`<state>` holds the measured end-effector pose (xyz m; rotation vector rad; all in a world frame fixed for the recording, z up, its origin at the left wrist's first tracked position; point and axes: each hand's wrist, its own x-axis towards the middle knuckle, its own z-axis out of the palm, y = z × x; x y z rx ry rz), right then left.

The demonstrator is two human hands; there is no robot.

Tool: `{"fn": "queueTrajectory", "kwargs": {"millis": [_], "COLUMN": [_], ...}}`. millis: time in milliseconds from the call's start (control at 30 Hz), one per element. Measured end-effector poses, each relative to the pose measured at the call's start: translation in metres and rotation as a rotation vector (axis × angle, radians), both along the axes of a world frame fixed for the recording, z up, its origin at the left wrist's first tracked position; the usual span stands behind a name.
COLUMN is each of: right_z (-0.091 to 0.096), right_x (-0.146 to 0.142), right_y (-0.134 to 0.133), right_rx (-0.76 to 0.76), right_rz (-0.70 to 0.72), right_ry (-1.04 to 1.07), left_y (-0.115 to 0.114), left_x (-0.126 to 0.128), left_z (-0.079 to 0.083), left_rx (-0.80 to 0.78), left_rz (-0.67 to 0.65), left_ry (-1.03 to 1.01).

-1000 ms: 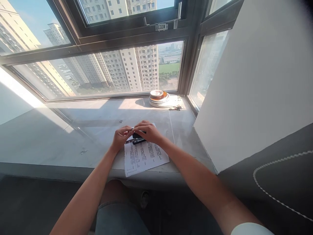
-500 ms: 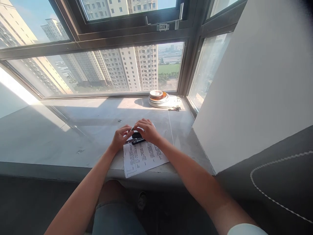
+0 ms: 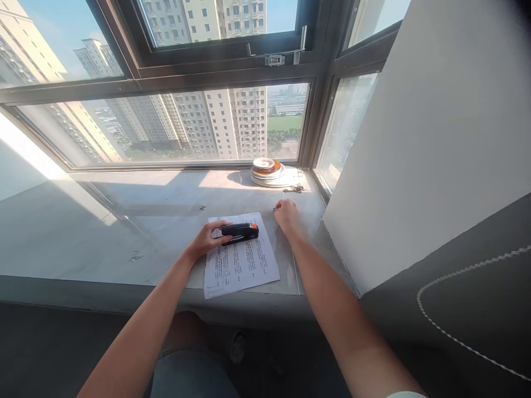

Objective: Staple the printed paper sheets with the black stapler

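Note:
A printed sheet of paper (image 3: 240, 265) lies on the grey window ledge (image 3: 124, 232) in front of me. A black stapler (image 3: 240, 232) with an orange end rests on the sheet's upper part. My left hand (image 3: 209, 239) is closed on the stapler's left end, thumb on top. My right hand (image 3: 286, 214) is off the paper to the right, fingers pinched on a tiny metal piece (image 3: 275, 209) on the ledge, too small to name.
A stack of plates (image 3: 267, 170) stands at the back by the window, with a small dark bunch, perhaps keys (image 3: 293, 189), beside it. A white wall panel (image 3: 415, 138) bounds the ledge on the right. A small metal bit (image 3: 203, 208) lies left of the paper.
My right hand has left the stapler and moved right onto the ledge. The stapler, held by both hands before, is now uncovered and held by the left hand alone.

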<state>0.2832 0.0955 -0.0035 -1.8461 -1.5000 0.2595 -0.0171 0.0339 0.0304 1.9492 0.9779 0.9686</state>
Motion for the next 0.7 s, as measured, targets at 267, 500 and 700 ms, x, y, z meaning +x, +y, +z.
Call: {"fn": "queueTrajectory", "kwargs": {"millis": [267,500,700], "right_z": [0.015,0.038,0.029], "right_x": [-0.007,-0.059,-0.069], "right_y": [-0.010,-0.044,-0.047], "right_rx": [0.088,0.397,0.296], "right_rz": [-0.018,1.077,1.228], "right_ry": [0.054,0.154,0.016], "left_y": [0.000,0.036,0.090], "left_x": [-0.001,-0.032,-0.063], "left_z": [0.000,-0.013,-0.036], "left_rx": [-0.168,0.166,0.299], "left_rz": [-0.034,0.489,0.648], "left_ry": [-0.134,-0.045,0.515]}}
